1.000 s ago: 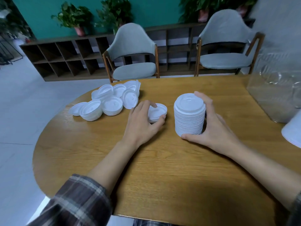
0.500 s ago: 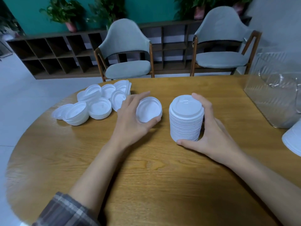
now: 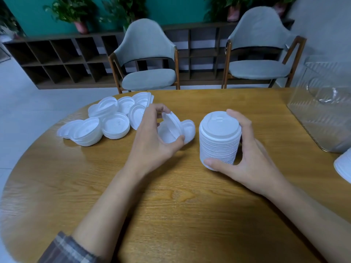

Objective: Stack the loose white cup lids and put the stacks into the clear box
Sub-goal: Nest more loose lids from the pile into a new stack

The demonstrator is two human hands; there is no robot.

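A broad round-edged wooden table (image 3: 180, 215) fills most of the room in front of the person. Beyond its far edge a low dark cubby shelf (image 3: 62, 59) runs along the teal wall, with potted plants (image 3: 76, 14) on top. Two grey padded chairs stand at the far side of the table, the left chair (image 3: 146, 54) and the right chair (image 3: 260, 44). The clear box (image 3: 322, 114) sits on the table at the far right, well apart from both hands, and nothing white shows inside it. At the far left lie the loose lids (image 3: 106, 120), a jumble of white cup lids, some nested into short piles and some leaning on one another. Near the middle, a little to the right, the tall stack (image 3: 218, 145) of lids stands upright on the wood. The right hand (image 3: 250, 164) is wrapped round it, thumb low on the near side and fingers curled over the far rim. Just left of it the left hand (image 3: 152, 141) pinches the held lids (image 3: 171, 128) between thumb and fingertips. They are tipped up on edge, just beside the tall stack but not touching it; I cannot tell how many there are. A white ribbed object (image 3: 343, 166) is cut off at the right edge, and a plaid sleeve (image 3: 66, 249) covers the left forearm.
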